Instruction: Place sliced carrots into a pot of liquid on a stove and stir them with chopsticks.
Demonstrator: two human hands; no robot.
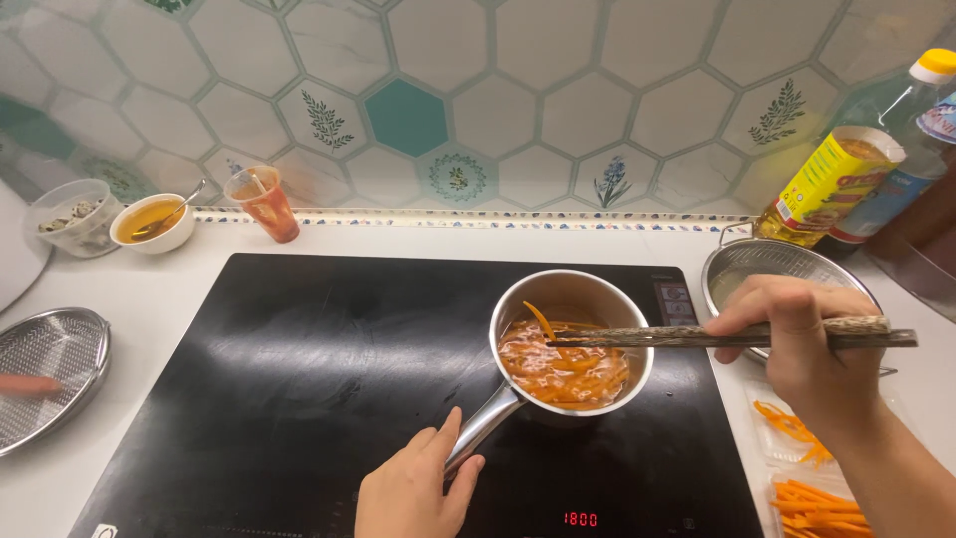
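Note:
A small steel saucepan (518,299) stands on the black induction hob (299,379), holding orange strips of carrot in reddish liquid. My left hand (413,488) grips the saucepan's metal handle (483,423) at the hob's front edge. My right hand (797,334) holds a pair of dark wooden chopsticks (677,339) level over the pan, with their tips above the carrot strips. One carrot strip sticks up near the chopstick tips.
A metal strainer bowl (767,261) sits behind my right hand, with oil bottles (846,184) beyond it. Trays of raw carrot strips (812,498) lie at the right front. A mesh basket (50,369), a sauce bowl with a spoon (149,224), a plastic cup (264,204) and a lidded tub (75,214) stand at the left.

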